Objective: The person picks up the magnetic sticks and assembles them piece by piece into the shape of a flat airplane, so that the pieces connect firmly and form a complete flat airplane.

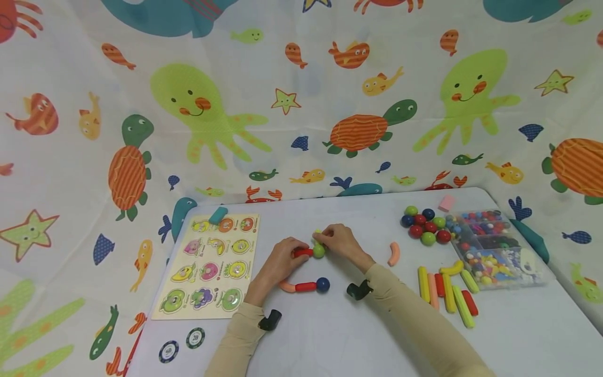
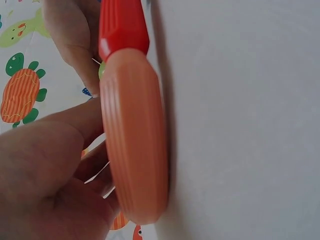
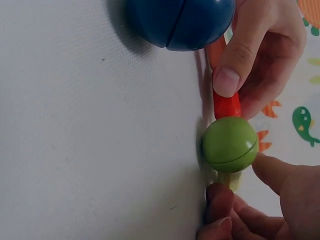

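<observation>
In the head view my left hand (image 1: 281,260) grips a red stick (image 1: 303,252), whose end meets a green ball (image 1: 319,251). My right hand (image 1: 343,242) pinches a yellow-green stick (image 1: 317,232) on the far side of that ball. The right wrist view shows my left thumb laid along the red stick (image 3: 227,105), and my right thumb tip at the side of the green ball (image 3: 230,145). Nearer me lies a row of a curved orange piece (image 1: 287,286), a red stick (image 1: 306,287) and a blue ball (image 1: 323,285), end to end. The left wrist view has the curved orange piece (image 2: 135,140) up close.
To the left lies a fruit puzzle board (image 1: 252,262) with a teal block (image 1: 218,215) on it; two round chips (image 1: 195,338) are nearer. On the right are a curved orange piece (image 1: 394,254), several balls (image 1: 431,227), several sticks (image 1: 449,293), a pink block (image 1: 446,203) and a divided bead box (image 1: 527,272).
</observation>
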`<state>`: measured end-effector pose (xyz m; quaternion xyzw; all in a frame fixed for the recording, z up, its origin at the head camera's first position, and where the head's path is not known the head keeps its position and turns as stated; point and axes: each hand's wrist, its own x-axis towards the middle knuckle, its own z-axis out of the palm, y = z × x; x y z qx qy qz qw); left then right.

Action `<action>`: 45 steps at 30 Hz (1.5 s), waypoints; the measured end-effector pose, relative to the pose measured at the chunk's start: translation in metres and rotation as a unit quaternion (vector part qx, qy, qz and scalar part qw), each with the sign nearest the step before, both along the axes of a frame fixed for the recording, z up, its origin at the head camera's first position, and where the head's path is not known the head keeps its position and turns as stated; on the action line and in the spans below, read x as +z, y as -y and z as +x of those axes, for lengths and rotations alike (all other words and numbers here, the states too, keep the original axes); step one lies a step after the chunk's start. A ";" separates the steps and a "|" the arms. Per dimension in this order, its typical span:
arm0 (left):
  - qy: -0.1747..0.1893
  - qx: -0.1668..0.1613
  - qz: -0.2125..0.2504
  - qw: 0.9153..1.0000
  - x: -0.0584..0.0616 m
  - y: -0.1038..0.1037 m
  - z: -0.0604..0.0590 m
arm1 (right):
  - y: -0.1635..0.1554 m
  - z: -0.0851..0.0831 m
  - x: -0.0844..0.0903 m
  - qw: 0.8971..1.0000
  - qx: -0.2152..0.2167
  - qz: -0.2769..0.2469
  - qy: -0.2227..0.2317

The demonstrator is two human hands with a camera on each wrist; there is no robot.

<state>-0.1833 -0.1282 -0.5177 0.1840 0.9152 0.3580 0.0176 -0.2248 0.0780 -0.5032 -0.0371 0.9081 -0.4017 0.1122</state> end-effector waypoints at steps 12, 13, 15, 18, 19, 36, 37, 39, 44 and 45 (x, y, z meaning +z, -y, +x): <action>0.013 0.008 0.004 1.000 0.003 -0.002 0.003 | -0.050 0.005 0.016 0.999 -0.012 0.007 -0.051; 0.014 0.009 0.007 1.000 0.003 -0.002 0.003 | -0.059 0.005 0.018 0.998 -0.019 0.006 -0.056; 0.017 0.011 0.009 1.000 0.003 -0.002 0.003 | -0.079 0.007 0.023 0.997 -0.035 0.009 -0.075; 0.021 0.013 0.011 1.000 0.004 -0.003 0.002 | -0.112 0.010 0.029 0.993 -0.066 0.013 -0.092; 0.022 0.013 0.012 1.000 0.004 -0.004 0.002 | -0.123 0.011 0.030 0.992 -0.077 0.020 -0.099; 0.031 0.018 0.025 0.999 0.003 -0.004 0.003 | -0.229 0.046 0.014 0.976 -0.146 0.085 -0.140; 0.031 0.018 0.026 0.999 0.003 -0.003 0.003 | -0.230 0.046 0.013 0.976 -0.148 0.087 -0.134; 0.030 0.016 0.028 0.999 0.003 -0.002 0.002 | -0.232 0.048 0.013 0.976 -0.150 0.096 -0.127; 0.023 0.014 0.033 0.999 0.002 -0.002 0.001 | -0.237 0.051 0.011 0.976 -0.140 0.111 -0.121; 0.021 0.014 0.033 0.999 0.002 -0.002 0.001 | -0.238 0.051 0.011 0.977 -0.137 0.112 -0.122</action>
